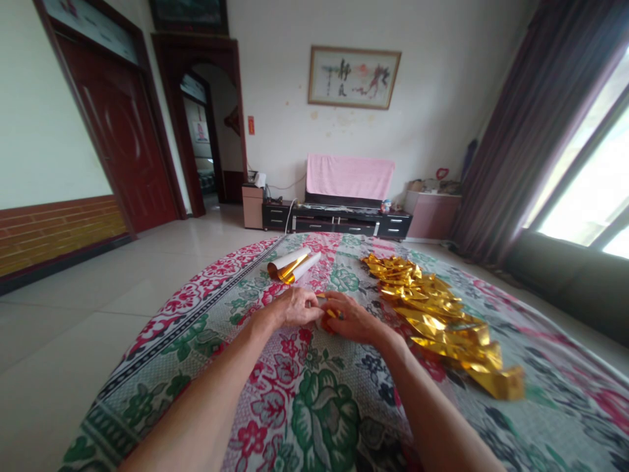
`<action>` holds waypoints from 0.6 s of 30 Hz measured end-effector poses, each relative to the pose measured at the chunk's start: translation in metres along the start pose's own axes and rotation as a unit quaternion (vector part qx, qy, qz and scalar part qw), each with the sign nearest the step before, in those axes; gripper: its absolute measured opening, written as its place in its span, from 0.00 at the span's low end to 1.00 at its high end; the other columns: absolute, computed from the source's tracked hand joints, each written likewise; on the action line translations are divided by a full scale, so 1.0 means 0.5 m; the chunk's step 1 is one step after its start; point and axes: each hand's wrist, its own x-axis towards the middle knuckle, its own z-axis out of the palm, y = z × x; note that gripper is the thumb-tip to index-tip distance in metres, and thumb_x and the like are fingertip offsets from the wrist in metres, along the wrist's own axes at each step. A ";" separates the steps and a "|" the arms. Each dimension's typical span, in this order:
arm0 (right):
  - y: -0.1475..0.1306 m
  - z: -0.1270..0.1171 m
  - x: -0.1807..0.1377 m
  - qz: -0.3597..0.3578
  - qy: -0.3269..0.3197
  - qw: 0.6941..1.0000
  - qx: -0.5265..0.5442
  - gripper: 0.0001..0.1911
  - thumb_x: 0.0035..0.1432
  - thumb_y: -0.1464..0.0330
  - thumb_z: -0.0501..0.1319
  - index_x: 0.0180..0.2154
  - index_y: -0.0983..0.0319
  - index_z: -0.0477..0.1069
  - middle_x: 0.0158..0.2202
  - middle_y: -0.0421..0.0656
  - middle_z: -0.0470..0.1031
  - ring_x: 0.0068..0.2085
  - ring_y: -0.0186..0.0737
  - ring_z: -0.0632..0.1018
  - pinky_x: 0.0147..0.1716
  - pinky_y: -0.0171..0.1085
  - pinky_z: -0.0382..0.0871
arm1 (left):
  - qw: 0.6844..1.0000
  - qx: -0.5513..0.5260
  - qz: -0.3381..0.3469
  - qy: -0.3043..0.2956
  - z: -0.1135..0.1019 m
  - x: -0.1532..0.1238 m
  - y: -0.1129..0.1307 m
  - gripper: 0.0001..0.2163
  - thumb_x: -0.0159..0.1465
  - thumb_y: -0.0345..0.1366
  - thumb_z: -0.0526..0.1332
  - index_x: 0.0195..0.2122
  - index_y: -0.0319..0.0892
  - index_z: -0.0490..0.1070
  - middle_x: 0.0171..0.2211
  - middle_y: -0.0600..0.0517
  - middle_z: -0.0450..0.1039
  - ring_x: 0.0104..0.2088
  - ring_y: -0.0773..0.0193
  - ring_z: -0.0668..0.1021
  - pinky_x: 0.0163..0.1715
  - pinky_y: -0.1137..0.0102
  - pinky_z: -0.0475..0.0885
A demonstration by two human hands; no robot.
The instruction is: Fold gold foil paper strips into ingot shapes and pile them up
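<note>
My left hand (299, 307) and my right hand (350, 317) meet over the flowered cloth (314, 400), fingers curled round a small piece of gold foil paper (328, 313) that they pinch between them. Most of the piece is hidden under the fingers. A roll of gold and white foil sheets (293, 265) lies just beyond the hands. To the right, a long heap of folded gold foil pieces (442, 314) runs from the far side toward me.
The flowered cloth covers a wide round surface that ends at the tiled floor (73, 314) on the left. A low TV cabinet (344, 223) with a pink cover stands at the far wall. Dark curtains (531, 144) and a window are to the right.
</note>
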 end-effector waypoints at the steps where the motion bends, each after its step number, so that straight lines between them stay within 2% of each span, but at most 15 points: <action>1: 0.002 0.002 0.001 0.002 -0.002 1.000 0.000 0.15 0.50 0.69 0.57 0.41 0.55 0.73 0.55 0.42 0.62 0.54 0.46 0.65 0.52 0.46 0.58 | 1.000 0.005 0.003 0.000 0.000 0.000 0.000 0.12 0.53 0.40 0.56 0.31 0.40 0.76 0.24 0.52 0.74 0.24 0.68 0.71 0.23 0.76 0.61; 8: 0.004 0.005 0.003 0.003 -0.012 1.000 0.002 0.13 0.49 0.70 0.57 0.38 0.54 0.74 0.55 0.41 0.61 0.55 0.46 0.63 0.52 0.47 0.56 | 0.998 0.050 0.017 -0.021 -0.008 -0.003 0.012 0.13 0.49 0.33 0.54 0.30 0.41 0.77 0.23 0.53 0.73 0.24 0.68 0.70 0.21 0.76 0.59; 18: 0.013 0.017 0.013 -0.046 0.031 0.998 0.013 0.08 0.49 0.72 0.58 0.31 0.58 0.74 0.47 0.43 0.69 0.50 0.43 0.67 0.49 0.43 0.60 | 0.997 0.047 -0.022 -0.065 -0.014 -0.005 0.019 0.10 0.48 0.36 0.58 0.30 0.41 0.75 0.23 0.54 0.71 0.24 0.69 0.70 0.20 0.76 0.58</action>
